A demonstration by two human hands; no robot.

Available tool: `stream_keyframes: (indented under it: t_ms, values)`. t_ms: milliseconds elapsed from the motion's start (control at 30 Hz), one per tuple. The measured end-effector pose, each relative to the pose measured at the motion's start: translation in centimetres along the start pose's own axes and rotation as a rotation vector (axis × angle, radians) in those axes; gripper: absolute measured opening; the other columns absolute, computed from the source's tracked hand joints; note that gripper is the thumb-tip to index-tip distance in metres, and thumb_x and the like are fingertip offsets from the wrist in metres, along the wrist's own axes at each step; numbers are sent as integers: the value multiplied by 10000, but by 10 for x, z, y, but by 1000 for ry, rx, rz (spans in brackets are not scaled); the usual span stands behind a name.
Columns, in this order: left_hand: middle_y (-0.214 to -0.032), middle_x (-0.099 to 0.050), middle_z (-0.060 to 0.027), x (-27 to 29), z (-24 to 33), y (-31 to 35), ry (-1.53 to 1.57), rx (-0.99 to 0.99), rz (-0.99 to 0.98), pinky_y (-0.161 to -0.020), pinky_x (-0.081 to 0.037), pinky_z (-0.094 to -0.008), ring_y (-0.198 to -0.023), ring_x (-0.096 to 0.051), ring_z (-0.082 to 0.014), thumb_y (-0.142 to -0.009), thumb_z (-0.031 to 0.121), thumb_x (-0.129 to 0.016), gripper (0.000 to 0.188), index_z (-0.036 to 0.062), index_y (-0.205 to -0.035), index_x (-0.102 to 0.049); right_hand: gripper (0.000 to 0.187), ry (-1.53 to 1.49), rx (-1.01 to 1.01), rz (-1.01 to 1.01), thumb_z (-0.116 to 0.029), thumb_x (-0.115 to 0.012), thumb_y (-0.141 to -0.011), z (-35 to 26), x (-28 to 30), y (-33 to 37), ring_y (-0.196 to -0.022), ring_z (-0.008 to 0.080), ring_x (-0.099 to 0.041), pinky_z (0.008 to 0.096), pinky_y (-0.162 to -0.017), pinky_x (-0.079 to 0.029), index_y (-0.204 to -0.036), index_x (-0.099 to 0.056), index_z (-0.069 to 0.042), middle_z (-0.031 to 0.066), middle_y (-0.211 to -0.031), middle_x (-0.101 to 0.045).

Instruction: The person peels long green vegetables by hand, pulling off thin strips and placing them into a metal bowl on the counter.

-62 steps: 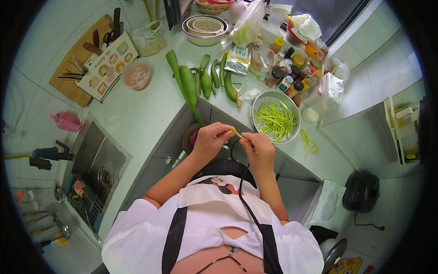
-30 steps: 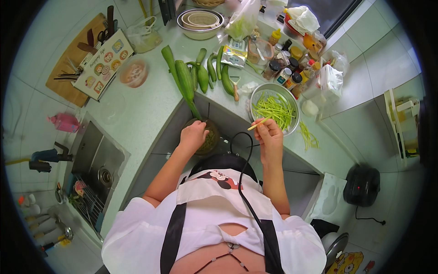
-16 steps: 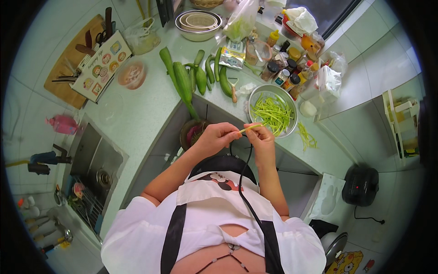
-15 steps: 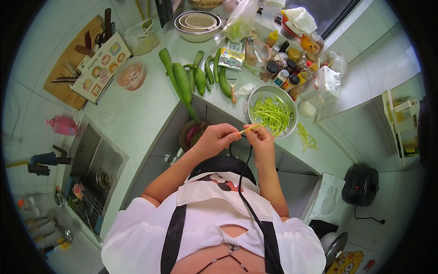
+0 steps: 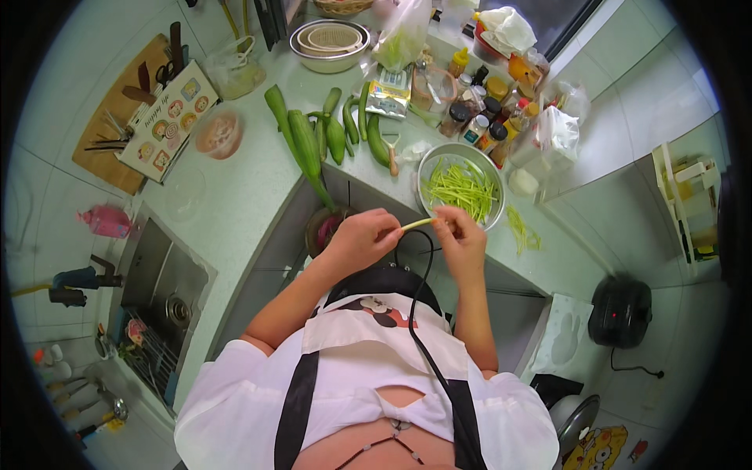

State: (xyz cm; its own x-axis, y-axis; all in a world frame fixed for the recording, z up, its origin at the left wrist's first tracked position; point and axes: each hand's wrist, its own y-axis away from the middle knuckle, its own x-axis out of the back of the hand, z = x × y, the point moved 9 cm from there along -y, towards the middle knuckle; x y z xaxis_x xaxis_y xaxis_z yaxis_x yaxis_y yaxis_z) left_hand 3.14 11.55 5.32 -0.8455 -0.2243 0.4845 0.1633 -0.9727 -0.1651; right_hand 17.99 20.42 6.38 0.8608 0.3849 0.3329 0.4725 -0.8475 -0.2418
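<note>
A thin pale-green stalk (image 5: 417,224) stretches between my hands, above the gap in front of the counter corner. My left hand (image 5: 366,236) pinches one end of it between thumb and fingers. The other end is pinched by my right hand (image 5: 464,239), close to the near rim of a round metal bowl (image 5: 446,151). Many similar green stalks (image 5: 462,190) lie heaped in that bowl. Right of it, some thin green strips (image 5: 520,229) lie loose on the counter. Below and beyond my left hand, a bin (image 5: 315,232) is partly hidden by my wrist.
Long green gourds (image 5: 304,141) lie on the counter, one overhanging its edge, beside a peeler (image 5: 394,159). Seasoning jars (image 5: 475,129) crowd behind the bowl. A sink (image 5: 168,290) is at left, a black appliance (image 5: 619,313) at right. A black cable (image 5: 413,313) hangs before my apron.
My right hand has moved a little to the right, away from my left, so more of the stalk shows between them. The view has shifted slightly.
</note>
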Motion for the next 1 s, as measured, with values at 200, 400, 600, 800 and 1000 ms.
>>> stream_keyframes:
  t_ms: [200,400,600,800,1000]
  values:
    - [-845,-617,-80,-7,1,3,-8,-51,17,-641,-485,-307,-715,-609,-218,-823,105,-649,125,62,-938,-675,80,114,88,20,-98,-668,-832,-17,0,4,-542,101,-491,245,-498,-371,-890,-675,-43,35,-666,-579]
    - [-849,-609,-81,-4,-5,8,31,-64,-7,-637,-482,-295,-704,-602,-213,-801,66,-674,122,47,-922,-674,85,53,88,-14,-93,-672,-823,-20,-15,6,-552,119,-521,248,-514,-396,-881,-674,-31,61,-694,-607]
    - [-834,-595,-38,-11,-25,16,445,88,-120,-611,-451,-241,-698,-564,-103,-858,68,-640,103,13,-936,-680,95,137,116,-30,-107,-678,-821,-16,-23,1,-547,135,-513,264,-519,-405,-856,-659,-21,67,-659,-583]
    - [-807,-623,-10,-2,-34,16,938,254,-50,-605,-453,-200,-686,-561,-68,-882,85,-631,116,-7,-934,-677,115,49,5,-88,-120,-679,-839,-10,-39,15,-541,81,-484,232,-509,-387,-823,-635,-15,35,-631,-566]
    - [-873,-613,-27,13,-44,16,830,154,197,-624,-470,-206,-710,-568,-76,-897,74,-603,152,-14,-1003,-666,96,-175,-86,-94,-99,-686,-833,-13,-51,23,-526,42,-434,215,-482,-358,-843,-633,-19,-8,-587,-534]
